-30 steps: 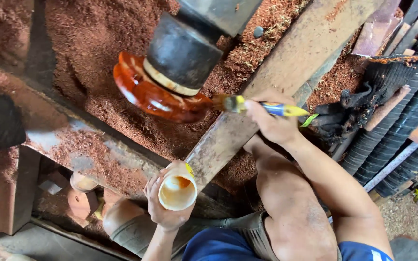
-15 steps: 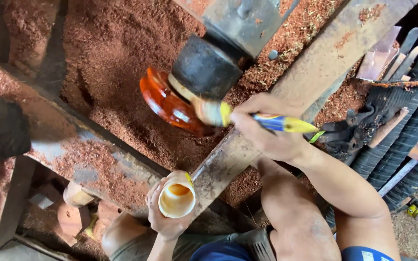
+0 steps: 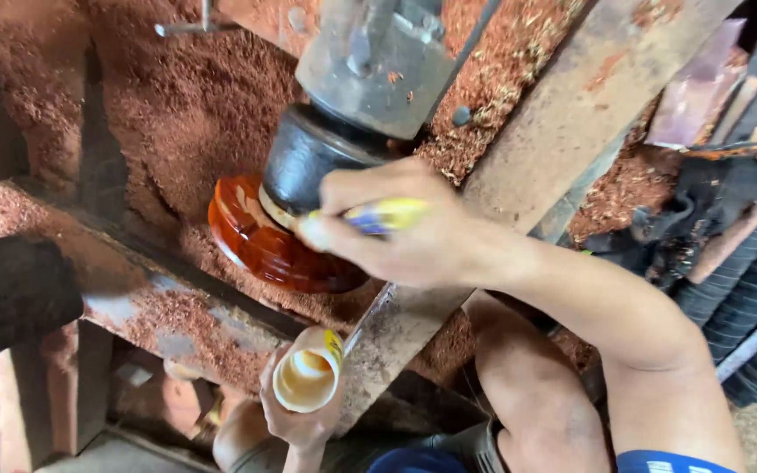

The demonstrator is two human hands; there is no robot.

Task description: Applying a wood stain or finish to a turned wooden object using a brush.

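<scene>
My right hand (image 3: 396, 228) grips a paintbrush (image 3: 378, 216) with a yellow and blue handle; its bristle end is against the glossy reddish-brown turned wooden piece (image 3: 260, 241). That piece is mounted on a black round chuck (image 3: 308, 158) of a grey lathe head (image 3: 374, 61). My left hand (image 3: 295, 416) is lower down and holds a small cream-coloured cup (image 3: 308, 378) with pale orange liquid inside, its mouth facing up towards the camera.
Reddish sawdust (image 3: 159, 96) covers the bed under the lathe. Two rusty metal rails, one (image 3: 536, 140) running up to the right and one (image 3: 168, 289) across the left, frame the work. A dark block (image 3: 10, 289) sits at the left. Black ribbed hoses (image 3: 746, 280) lie at the right.
My right hand has moved left and over the wooden piece with the brush, now covering most of the handle. The view shifted; the cup in my left hand stays low.
</scene>
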